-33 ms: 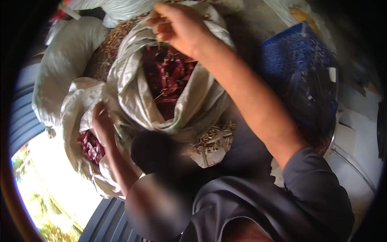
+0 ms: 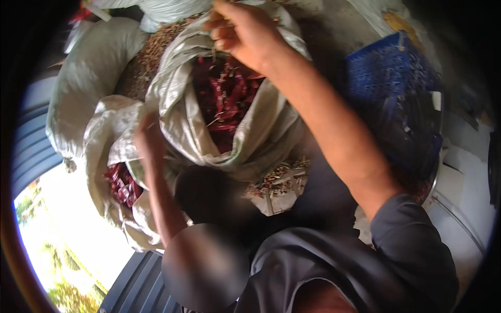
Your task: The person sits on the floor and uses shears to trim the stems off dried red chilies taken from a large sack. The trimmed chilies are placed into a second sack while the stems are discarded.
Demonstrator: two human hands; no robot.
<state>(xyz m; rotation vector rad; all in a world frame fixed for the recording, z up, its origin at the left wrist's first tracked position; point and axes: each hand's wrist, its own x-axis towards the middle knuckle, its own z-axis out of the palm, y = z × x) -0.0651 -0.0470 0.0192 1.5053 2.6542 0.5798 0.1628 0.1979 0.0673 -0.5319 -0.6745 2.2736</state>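
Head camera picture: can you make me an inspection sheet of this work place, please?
Surface: grey floor, strewn with dry scraps.
Things: big open sack holding dark red pieces; smaller open sack at its lower left, holding similar ones.
Clutter: blue crate at right.
Hands: right hand over the big sack's far side, fingers curled, grip unclear; left hand, blurred, by the smaller sack's opening.
Cables: nothing seen for sure.
Surroundings: bulging pale sack at far left.
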